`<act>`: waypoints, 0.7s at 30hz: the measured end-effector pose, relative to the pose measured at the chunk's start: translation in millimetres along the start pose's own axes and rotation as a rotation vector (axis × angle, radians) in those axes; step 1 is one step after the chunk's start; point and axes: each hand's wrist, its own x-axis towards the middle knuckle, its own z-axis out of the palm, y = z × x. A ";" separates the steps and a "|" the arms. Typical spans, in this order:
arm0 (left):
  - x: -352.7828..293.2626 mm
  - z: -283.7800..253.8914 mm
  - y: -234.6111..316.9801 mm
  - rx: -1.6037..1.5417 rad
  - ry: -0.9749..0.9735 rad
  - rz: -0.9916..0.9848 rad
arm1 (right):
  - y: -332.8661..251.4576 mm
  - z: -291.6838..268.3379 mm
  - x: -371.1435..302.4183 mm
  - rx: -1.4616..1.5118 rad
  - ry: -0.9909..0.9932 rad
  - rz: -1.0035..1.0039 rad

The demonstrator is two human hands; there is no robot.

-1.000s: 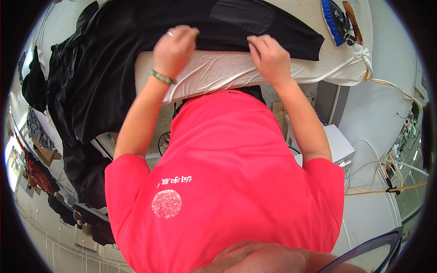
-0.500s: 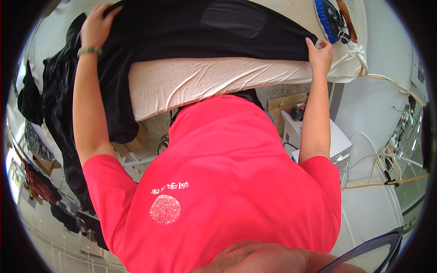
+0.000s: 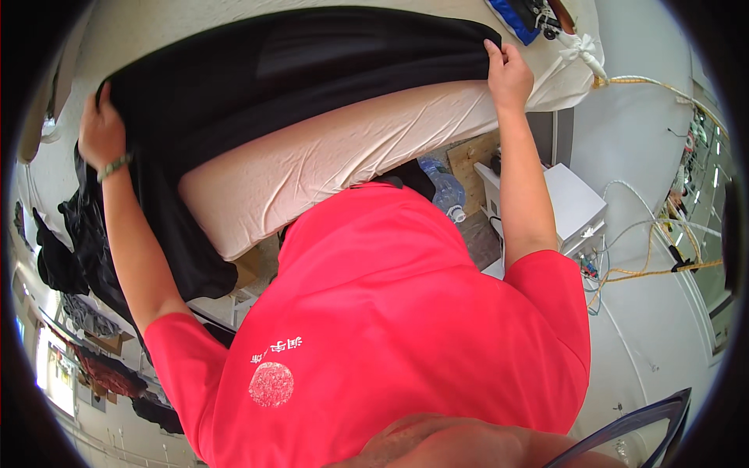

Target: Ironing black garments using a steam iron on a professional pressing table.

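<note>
A long black garment (image 3: 312,70) lies stretched across a padded ironing table (image 3: 328,136) with a cream cloth cover. At its right end my right hand (image 3: 511,76) pinches the corner between thumb and fingers. Far to the left, my left hand (image 3: 101,131) grips the garment's far edge, thumb up. More of the black cloth hangs in folds over the table's left end, below my left hand. A blue and black iron (image 3: 521,17) stands beyond my right hand, partly cut off by the upper rim of the view.
A knotted white cloth (image 3: 578,50) and a rope (image 3: 636,79) are at the table's right corner. Under the table are a clear plastic bottle (image 3: 445,189) and a white box (image 3: 572,201). Cords and hoses hang at the right. Dark clothes (image 3: 109,370) hang at the left.
My left hand has moved left and nearer, drawing the cloth out straighter. The shiny patch on the garment no longer shows clearly. My view has shifted, bringing the bottle into sight.
</note>
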 end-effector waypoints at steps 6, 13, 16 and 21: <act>37.9 78.5 0.8 0.431 -0.129 0.295 | -34.3 2.4 -6.4 0.456 0.073 0.014; -3.3 -21.6 50.7 -0.014 0.084 0.097 | -3.0 -0.2 17.9 0.513 -0.450 -0.040; -86.2 -42.2 60.7 -0.422 0.141 -0.035 | -4.0 -28.3 25.7 0.368 -0.636 0.069; -181.7 -79.1 123.4 -1.503 -0.248 -1.412 | -21.2 -37.3 17.9 0.536 -0.676 0.072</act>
